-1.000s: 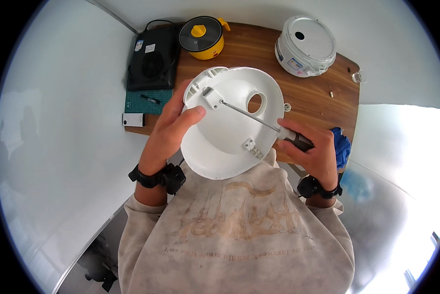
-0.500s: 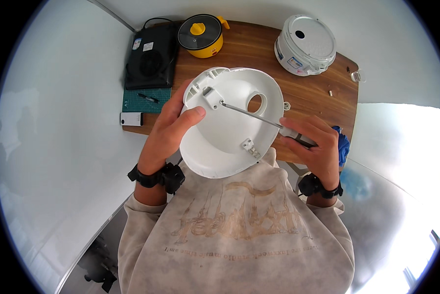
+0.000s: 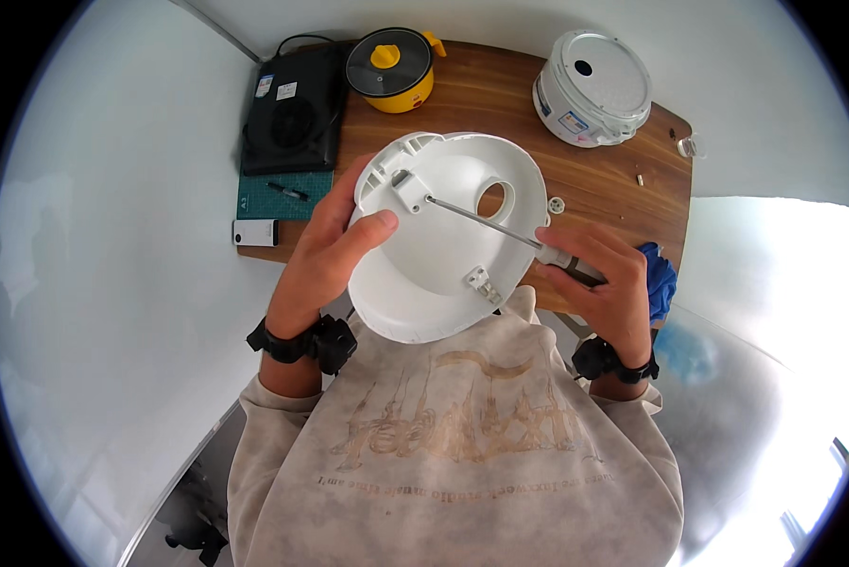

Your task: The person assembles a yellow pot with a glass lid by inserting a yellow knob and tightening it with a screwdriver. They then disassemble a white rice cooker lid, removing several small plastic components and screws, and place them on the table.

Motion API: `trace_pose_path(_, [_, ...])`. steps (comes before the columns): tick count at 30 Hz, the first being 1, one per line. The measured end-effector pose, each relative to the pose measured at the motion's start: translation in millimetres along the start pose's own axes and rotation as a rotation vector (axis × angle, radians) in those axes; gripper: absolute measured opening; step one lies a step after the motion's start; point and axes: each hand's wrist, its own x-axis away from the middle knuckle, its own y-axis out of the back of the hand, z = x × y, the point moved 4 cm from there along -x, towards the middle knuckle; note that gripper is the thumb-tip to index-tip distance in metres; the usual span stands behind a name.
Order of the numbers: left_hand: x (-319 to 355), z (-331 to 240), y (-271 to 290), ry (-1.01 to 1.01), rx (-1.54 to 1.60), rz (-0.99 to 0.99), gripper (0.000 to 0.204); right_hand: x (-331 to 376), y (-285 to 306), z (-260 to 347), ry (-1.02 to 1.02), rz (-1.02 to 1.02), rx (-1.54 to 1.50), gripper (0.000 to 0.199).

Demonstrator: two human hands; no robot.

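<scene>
Two bare hands work over a brown wooden table (image 3: 623,194), both forearms entering from the lower edge in beige sleeves with black wrist straps. The left hand (image 3: 325,260) is closed on the left rim of a large white plastic bowl-shaped housing (image 3: 424,269), thumb lying across the inside wall and fingers wrapped behind the outer face. The housing is held tilted above the near table edge, against the person's chest, its hollow side facing up; a round opening shows in its far wall and a small white bracket sits near its lower right rim.

The right hand (image 3: 608,288) is closed around the dark handle of a long metal-shafted screwdriver (image 3: 486,222). The shaft runs up and to the left across the hollow, its tip resting at a white mounting lug near the upper left rim, just beside the left thumb.

On the far table, a round white appliance body (image 3: 591,87) carries a small rectangular label on its side wall. A round yellow pot with a dark lid (image 3: 389,68) stands to its left. A flat black appliance (image 3: 292,109) bears two small pale stickers near its top edge. Below it lies a green cutting mat (image 3: 264,196), and a small white rectangular device (image 3: 256,231) sits at the table's left corner. A blue cloth (image 3: 660,274) shows beyond the right hand.
</scene>
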Motion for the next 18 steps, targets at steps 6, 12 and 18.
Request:
trace_pose_path(6, [-5.6,2.1,4.7,-0.056,-0.142,0.054,0.060,-1.7,-6.2,-0.3,-0.012,0.005,-0.016,0.037])
trace_pose_path(12, [-10.8,25.6,25.4,0.024,-0.205,0.071,0.071,-8.5,-21.5,-1.4,0.147,-0.016,0.189,0.031])
trace_pose_path(18, [-13.5,45.2,29.0,0.242,-0.141,-0.130,0.071,-20.9,-45.9,-7.0,0.282,0.026,0.297,0.026])
